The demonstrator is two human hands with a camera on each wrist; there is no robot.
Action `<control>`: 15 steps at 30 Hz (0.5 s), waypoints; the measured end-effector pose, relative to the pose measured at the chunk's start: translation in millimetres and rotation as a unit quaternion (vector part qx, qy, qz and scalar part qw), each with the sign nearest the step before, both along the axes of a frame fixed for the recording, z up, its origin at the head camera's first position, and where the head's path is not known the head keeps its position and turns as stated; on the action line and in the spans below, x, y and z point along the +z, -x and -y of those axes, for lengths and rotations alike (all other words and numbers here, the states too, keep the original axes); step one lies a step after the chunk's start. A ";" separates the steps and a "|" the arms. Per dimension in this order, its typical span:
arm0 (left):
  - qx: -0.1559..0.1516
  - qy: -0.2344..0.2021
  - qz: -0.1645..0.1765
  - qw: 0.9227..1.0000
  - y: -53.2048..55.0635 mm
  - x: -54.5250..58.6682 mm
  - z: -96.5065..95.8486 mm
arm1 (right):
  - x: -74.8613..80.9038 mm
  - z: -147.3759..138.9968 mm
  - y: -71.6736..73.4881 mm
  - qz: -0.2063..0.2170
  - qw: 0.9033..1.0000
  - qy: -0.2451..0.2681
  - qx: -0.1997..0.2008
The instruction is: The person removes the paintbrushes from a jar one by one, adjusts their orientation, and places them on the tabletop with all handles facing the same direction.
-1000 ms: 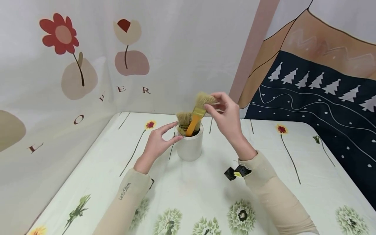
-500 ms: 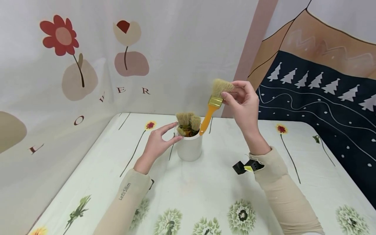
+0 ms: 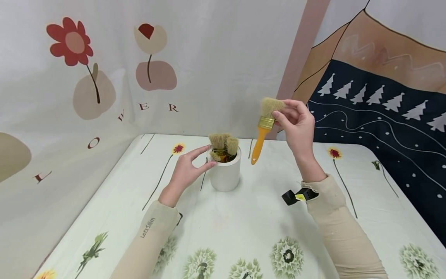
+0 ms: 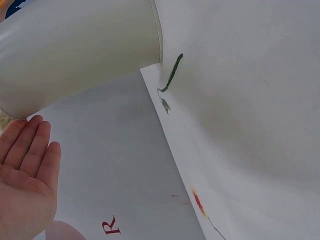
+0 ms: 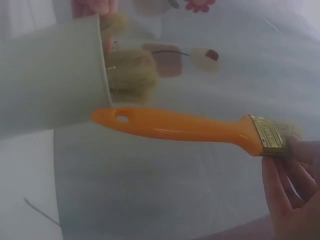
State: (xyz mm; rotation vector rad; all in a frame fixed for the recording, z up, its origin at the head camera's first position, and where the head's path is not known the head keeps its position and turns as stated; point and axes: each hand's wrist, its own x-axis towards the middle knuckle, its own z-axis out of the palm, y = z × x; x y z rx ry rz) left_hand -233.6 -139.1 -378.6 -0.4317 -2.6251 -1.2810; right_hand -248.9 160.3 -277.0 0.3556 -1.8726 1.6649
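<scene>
My right hand pinches a paintbrush by its bristle end, between thumb and fingers. The brush has an orange handle, a gold ferrule and pale bristles; its handle hangs down, to the right of a white cylindrical pot. In the right wrist view the orange handle lies across the picture, its holed end overlapping the pot's rim. More brushes stand bristles up in the pot, their bristles showing above the rim. My left hand rests at the pot's left rim, its fingers straight in the left wrist view.
The pot stands toward the back of a table under a white flower-print cloth. Behind and to the left hangs a pale printed curtain. A dark sheet with white trees hangs at the right.
My right hand has drawn the paintbrush up out of the pot and to the right, then slightly lower. My left hand has stayed at the pot's rim.
</scene>
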 end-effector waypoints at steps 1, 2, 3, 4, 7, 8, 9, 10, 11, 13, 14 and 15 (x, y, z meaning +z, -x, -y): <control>0.000 0.000 0.000 1.000 0.1 -0.2 0.3 | -1.3 -0.7 1.2 0.004 1.000 0.001 -0.001; 0.000 0.000 0.001 1.000 0.2 -0.3 0.5 | -2.8 -1.3 2.3 0.007 1.000 0.001 -0.002; 0.000 0.000 0.001 1.000 0.3 -0.6 0.7 | -4.1 -1.9 3.3 0.011 1.000 0.003 -0.003; 0.000 -0.001 0.001 1.000 0.5 -0.8 0.8 | -5.4 -2.4 4.4 0.014 1.000 0.003 -0.004; 0.000 -0.001 0.001 1.000 0.7 -1.1 1.0 | -8.7 -3.7 6.4 0.026 1.000 0.006 -0.004; 0.000 0.000 0.000 1.000 0.7 -1.2 1.0 | -9.9 -4.1 7.2 0.030 1.000 0.007 -0.004; 0.000 0.000 0.000 1.000 0.8 -1.2 1.0 | -10.9 -4.4 7.9 0.034 0.999 0.008 -0.005; 0.000 0.000 -0.001 1.000 0.9 -1.2 0.9 | -12.0 -4.8 8.6 0.037 0.999 0.009 -0.004; -0.001 -0.001 -0.001 1.000 1.0 -1.1 0.9 | -13.0 -5.1 9.2 0.040 0.999 0.010 -0.004; -0.001 -0.002 -0.001 1.000 1.2 -1.0 1.0 | -15.6 -5.8 11.1 0.045 0.999 0.011 -0.005; -0.001 -0.002 -0.001 1.000 1.2 -0.8 1.0 | -16.8 -6.1 11.9 0.048 0.999 0.011 -0.007; -0.002 -0.003 -0.001 1.000 1.1 -0.7 1.0 | -18.2 -6.5 12.6 0.051 0.999 0.010 -0.008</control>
